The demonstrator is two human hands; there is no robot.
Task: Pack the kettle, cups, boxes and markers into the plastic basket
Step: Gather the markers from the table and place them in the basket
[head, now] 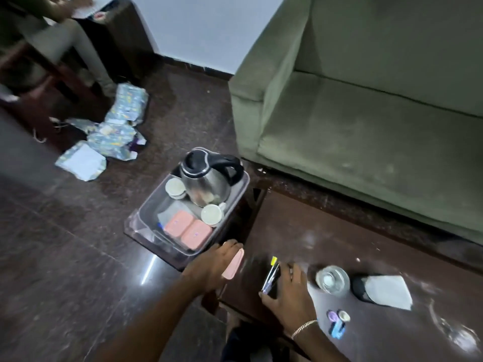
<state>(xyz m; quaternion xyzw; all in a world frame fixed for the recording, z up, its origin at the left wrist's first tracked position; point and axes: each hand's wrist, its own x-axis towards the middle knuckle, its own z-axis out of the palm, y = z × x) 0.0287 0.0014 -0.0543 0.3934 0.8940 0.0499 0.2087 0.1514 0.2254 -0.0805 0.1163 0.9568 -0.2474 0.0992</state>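
left hand (214,265) grips a pink box (233,263) just beside the clear plastic basket (146,205), already holding kettle (206,178), cups, two boxes. right hand (287,296) clutches markers (271,274) at the coffee table's (339,244) near left corner.

Dim room with a dark polished stone floor (65,244), olive green sofa (366,113) against a pale wall (203,27), dark wooden bench (339,252) in front, crumpled packets (115,129) on the floor.

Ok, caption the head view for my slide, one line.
Left hand carries a pink box toward the plastic basket holding kettle, cups and two boxes; right hand holds markers.
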